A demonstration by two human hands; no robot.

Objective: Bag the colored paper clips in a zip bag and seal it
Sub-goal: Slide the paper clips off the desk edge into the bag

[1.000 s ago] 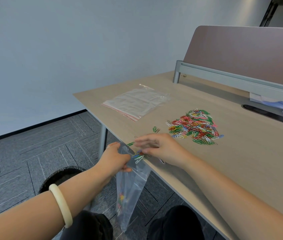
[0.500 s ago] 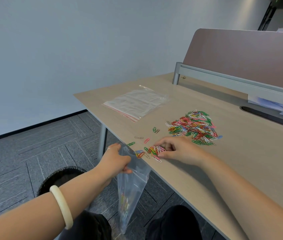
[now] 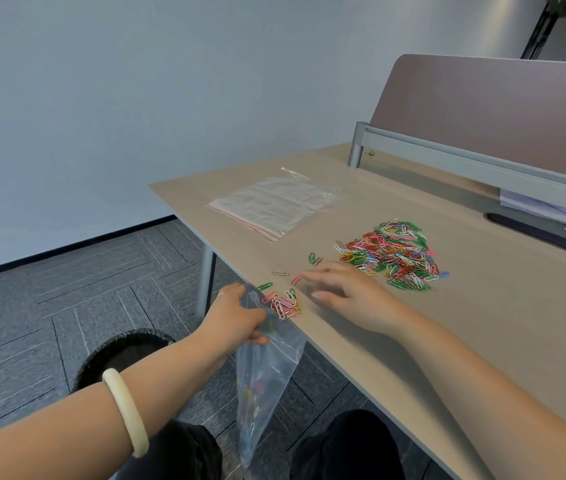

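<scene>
The left hand pinches the top edge of a clear plastic zip bag that hangs down off the front edge of the light wooden desk. A few colored clips sit in the bottom of the bag. The right hand lies open and flat on the desk, holding nothing, just beside a small bunch of colored paper clips at the bag's mouth. The big pile of colored paper clips lies farther back. A flat stack of clear zip bags lies behind it.
</scene>
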